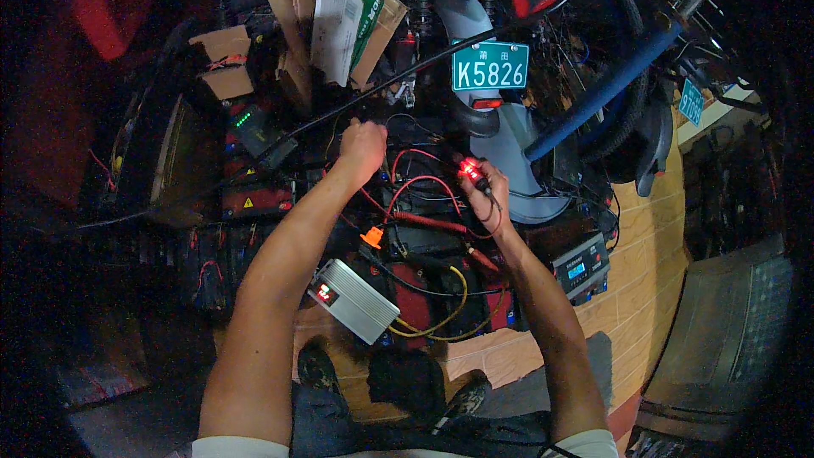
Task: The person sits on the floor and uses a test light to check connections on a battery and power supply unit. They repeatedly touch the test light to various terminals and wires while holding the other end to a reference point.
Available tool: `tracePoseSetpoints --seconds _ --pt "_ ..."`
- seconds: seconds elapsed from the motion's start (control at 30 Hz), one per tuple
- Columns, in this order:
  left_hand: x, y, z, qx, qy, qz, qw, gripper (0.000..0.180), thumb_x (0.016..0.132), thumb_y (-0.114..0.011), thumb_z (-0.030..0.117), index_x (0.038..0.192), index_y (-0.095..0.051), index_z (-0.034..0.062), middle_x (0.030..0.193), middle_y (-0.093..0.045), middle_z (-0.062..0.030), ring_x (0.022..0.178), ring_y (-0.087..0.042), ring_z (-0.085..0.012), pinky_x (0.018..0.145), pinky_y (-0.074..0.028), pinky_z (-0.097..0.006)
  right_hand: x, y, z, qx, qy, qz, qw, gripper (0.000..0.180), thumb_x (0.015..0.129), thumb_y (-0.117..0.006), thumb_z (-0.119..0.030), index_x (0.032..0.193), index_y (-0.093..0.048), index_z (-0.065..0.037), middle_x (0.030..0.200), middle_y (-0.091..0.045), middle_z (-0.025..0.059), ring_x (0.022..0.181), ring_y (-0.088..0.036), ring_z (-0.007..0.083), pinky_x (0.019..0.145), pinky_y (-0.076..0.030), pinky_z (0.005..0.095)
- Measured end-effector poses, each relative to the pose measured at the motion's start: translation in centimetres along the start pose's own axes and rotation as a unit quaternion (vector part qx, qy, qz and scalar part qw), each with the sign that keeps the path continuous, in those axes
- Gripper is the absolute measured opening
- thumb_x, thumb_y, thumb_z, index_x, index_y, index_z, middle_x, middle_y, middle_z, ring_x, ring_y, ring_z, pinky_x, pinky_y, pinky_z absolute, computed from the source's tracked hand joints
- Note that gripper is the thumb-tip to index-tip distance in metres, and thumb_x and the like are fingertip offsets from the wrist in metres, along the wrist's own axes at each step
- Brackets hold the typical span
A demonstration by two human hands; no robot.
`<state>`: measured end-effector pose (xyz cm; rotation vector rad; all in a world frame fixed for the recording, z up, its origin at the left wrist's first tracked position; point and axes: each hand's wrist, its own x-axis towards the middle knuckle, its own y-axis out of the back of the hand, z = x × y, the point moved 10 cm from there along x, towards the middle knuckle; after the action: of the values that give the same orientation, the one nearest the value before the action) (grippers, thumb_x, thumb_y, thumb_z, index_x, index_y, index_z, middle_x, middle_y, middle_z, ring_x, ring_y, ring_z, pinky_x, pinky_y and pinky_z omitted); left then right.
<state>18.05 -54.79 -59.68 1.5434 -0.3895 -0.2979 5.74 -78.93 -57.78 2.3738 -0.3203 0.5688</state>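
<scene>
My right hand [492,199] grips a small meter [469,170] with a glowing red display and a dark lead. At the left, my left hand [363,151] is closed knuckles-up above dark wiring; whatever its fingers hold is hidden. Red cables [421,181] loop between the two hands. Below them, a silver finned metal box [356,301] with a small lit display lies tilted on red-and-black batteries [409,288]. An orange connector [371,237] sits near its upper edge. Yellow cables [463,293] curve out from the box's right end.
A grey mudguard [517,161] with a green number plate [490,66] stands beyond my right hand. Right of my forearm lies a grey device [582,268] with a blue screen. Cardboard [292,25] rises at the back. A black cable [373,89] crosses diagonally above my left hand.
</scene>
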Motion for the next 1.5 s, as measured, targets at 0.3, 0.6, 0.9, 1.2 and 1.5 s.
tracePoseSetpoints --seconds 0.3,0.6,0.9,1.2,1.5 --pt "0.0 0.2 -0.4 -0.013 0.024 0.016 1.000 0.028 0.101 -0.054 0.020 0.099 -0.077 0.0047 0.097 -0.076 -0.0157 0.105 -0.068 -0.0387 0.085 -0.060 -0.044 -0.2 -0.2 0.8 0.003 -0.011 0.010 1.000 0.028 0.078 -0.078 -0.021 0.098 -0.069 -0.003 0.079 -0.067 0.0192 0.073 -0.064 0.0386 0.068 -0.049 0.0443" --pt "-0.2 0.4 -0.1 -0.021 0.009 0.036 0.999 0.019 0.090 -0.059 0.011 0.098 -0.073 0.0013 0.094 -0.073 -0.0197 0.099 -0.070 -0.0423 0.087 -0.059 -0.051 -0.3 -0.2 1.1 -0.026 -0.016 -0.003 1.000 0.027 0.079 -0.079 -0.018 0.100 -0.070 -0.004 0.083 -0.070 0.0176 0.076 -0.066 0.0374 0.072 -0.051 0.0430" --pt "-2.4 3.8 -2.1 -0.125 0.035 0.041 0.991 0.023 0.083 -0.070 0.019 0.101 -0.077 0.0062 0.104 -0.074 -0.0226 0.100 -0.070 -0.0404 0.090 -0.058 -0.050 -1.2 2.5 -0.7 0.111 -0.106 -0.016 0.988 0.033 0.092 -0.077 -0.018 0.117 -0.067 0.001 0.099 -0.071 0.0056 0.095 -0.059 0.0115 0.087 -0.050 0.0296" --pt "-8.2 2.4 1.7 -0.187 -0.058 -0.009 0.981 0.029 0.085 -0.068 0.020 0.109 -0.079 0.0082 0.106 -0.075 -0.0210 0.098 -0.071 -0.0407 0.090 -0.057 -0.050 -5.5 7.3 -3.6 0.113 -0.109 -0.026 0.987 0.032 0.093 -0.077 -0.019 0.117 -0.067 0.000 0.100 -0.073 0.0090 0.093 -0.064 0.0142 0.087 -0.052 0.0316" --pt "-7.4 1.7 1.9 -0.141 -0.031 0.014 0.989 0.027 0.086 -0.065 0.014 0.109 -0.079 0.0070 0.109 -0.073 -0.0207 0.104 -0.070 -0.0401 0.093 -0.057 -0.050 -6.7 7.0 -3.1 0.136 -0.117 -0.033 0.983 0.034 0.092 -0.078 -0.018 0.118 -0.068 0.002 0.100 -0.073 0.0118 0.093 -0.066 0.0163 0.085 -0.053 0.0331"
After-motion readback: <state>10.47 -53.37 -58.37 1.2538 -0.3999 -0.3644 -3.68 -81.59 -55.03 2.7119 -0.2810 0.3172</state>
